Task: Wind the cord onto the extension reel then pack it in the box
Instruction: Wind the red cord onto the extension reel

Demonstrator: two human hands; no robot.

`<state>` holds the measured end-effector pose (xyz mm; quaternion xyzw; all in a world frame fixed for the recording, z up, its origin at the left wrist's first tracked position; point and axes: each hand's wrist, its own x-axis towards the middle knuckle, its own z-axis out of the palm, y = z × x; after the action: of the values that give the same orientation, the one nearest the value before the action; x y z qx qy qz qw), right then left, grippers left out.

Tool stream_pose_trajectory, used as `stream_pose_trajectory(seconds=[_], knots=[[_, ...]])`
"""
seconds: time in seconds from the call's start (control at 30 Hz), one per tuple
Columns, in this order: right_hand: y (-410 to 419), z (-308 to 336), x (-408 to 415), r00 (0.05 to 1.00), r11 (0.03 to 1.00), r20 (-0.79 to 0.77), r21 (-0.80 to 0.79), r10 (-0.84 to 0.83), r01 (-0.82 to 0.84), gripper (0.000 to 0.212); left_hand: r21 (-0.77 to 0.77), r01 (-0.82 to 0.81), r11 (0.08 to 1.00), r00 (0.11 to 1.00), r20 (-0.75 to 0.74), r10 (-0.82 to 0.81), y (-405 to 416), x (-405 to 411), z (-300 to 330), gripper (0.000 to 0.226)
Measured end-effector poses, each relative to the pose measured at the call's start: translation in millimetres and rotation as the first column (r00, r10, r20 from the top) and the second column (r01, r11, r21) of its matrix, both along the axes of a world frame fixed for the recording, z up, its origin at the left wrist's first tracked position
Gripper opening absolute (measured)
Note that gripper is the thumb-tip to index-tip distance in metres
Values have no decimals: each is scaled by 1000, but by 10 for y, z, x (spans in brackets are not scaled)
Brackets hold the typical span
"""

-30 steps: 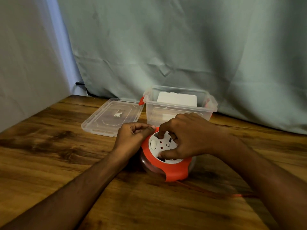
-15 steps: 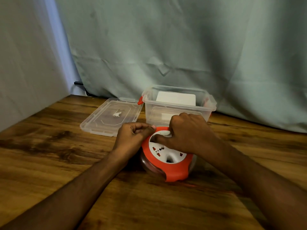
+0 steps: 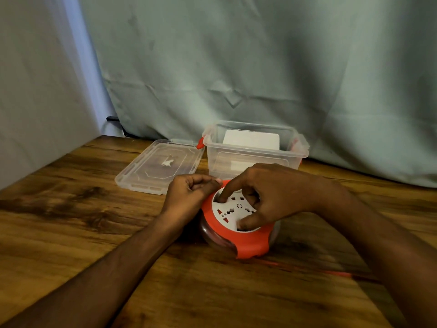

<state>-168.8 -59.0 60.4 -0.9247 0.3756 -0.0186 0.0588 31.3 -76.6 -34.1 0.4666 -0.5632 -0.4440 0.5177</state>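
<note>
A dark-grained wooden table (image 3: 71, 233) is filling the lower part of the view, and a wrinkled grey-green cloth backdrop (image 3: 260, 67) is hanging behind it, meeting a paler grey sheet (image 3: 35, 91) at the far left corner. The round orange-and-white plastic extension reel (image 3: 238, 223) is sitting flat on the table, socket face up, near the middle of the surface.

The left hand (image 3: 189, 197) is resting against the reel's left rim with its fingers curled in and its thumb tip touching the orange edge (whether it is truly pinching the rim or only bracing it cannot be told). The right hand (image 3: 267, 195) is arching over the reel's white socket face, its index fingertip and thumb pressing down on opposite sides of that face, fingers bent around it.

A thin orange cord (image 3: 331, 272) is trailing from the reel's near right side across the wood and under the right forearm. Just behind the reel, a clear rectangular plastic box with orange latches (image 3: 255, 150) is standing open, a white flat item (image 3: 250, 139) lying inside it. The clear plastic lid (image 3: 158, 166) is lying flat to the left of the box, touching it or nearly so. Bare wood is stretching left of the reel and toward the near edge.
</note>
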Motion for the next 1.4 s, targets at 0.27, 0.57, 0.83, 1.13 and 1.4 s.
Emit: stream_pose_trajectory(seconds=[0.27, 0.57, 0.83, 1.13, 1.4], knots=[[11, -33, 8, 999, 996, -16, -73, -46, 44, 63, 14, -26, 1000, 1000, 0, 26, -13, 5, -16, 16], [-21, -193, 98, 987, 935, -2, -319, -163, 154, 63, -6, -16, 1000, 1000, 18, 16, -15, -2, -27, 12], [-60, -335, 148, 927, 833, 128, -408, -353, 374, 66, -6, 0, 1000, 1000, 27, 0, -13, -9, -27, 13], [-17, -14, 40, 995, 970, 16, -222, -99, 100, 36, -8, 1, 1000, 999, 39, -1, 3, -5, -1, 13], [37, 55, -31, 999, 997, -40, 67, -36, 39, 59, -2, -8, 1000, 1000, 20, 8, 6, -5, -3, 11]])
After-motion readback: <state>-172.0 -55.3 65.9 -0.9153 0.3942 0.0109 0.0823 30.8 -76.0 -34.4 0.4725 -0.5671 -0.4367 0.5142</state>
